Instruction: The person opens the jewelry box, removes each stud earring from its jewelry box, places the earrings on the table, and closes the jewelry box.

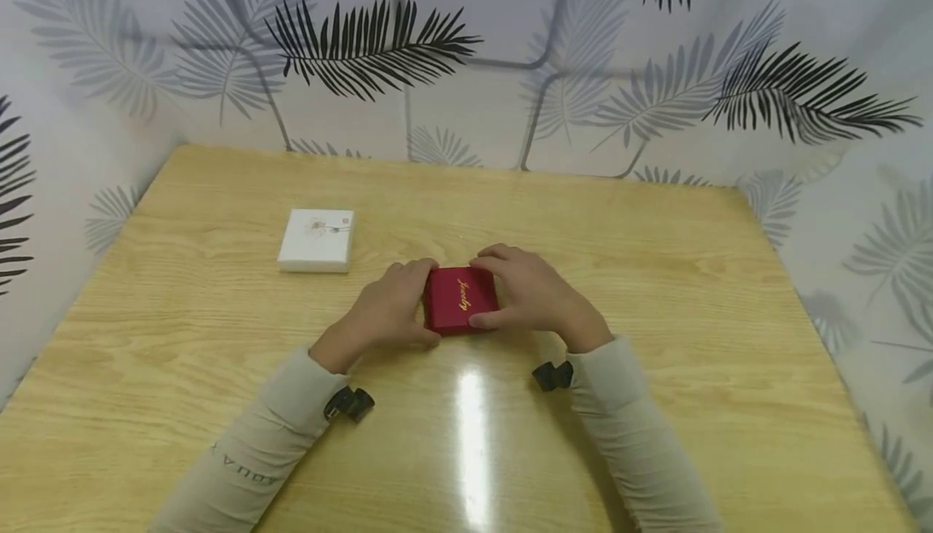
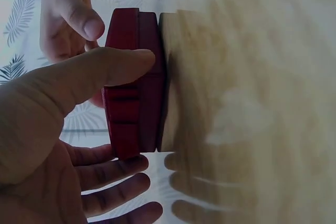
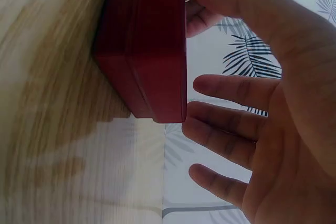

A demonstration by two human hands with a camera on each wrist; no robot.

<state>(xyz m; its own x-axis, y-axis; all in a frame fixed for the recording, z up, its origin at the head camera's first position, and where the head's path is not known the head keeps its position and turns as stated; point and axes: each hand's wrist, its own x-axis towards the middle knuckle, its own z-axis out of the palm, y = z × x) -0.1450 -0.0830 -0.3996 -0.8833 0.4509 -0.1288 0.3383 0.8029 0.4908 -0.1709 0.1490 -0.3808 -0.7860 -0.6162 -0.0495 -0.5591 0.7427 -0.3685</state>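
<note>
A small red jewelry box (image 1: 450,296) with gold lettering on its lid rests closed on the wooden table (image 1: 219,403). My left hand (image 1: 389,304) holds its left end: the thumb lies across the seam of lid and base in the left wrist view, and the fingers reach round the far side. At the other end is my right hand (image 1: 537,290), its thumb over the lid's near right edge. In the right wrist view its fingers (image 3: 226,135) are spread, mostly apart from the box's red side (image 3: 157,51).
To the left and farther back on the table lies a flat white box (image 1: 317,240) with a flower print. Behind the table hangs a pale curtain (image 1: 474,112) with a leaf pattern. A bright reflection shows on the tabletop in front of the hands.
</note>
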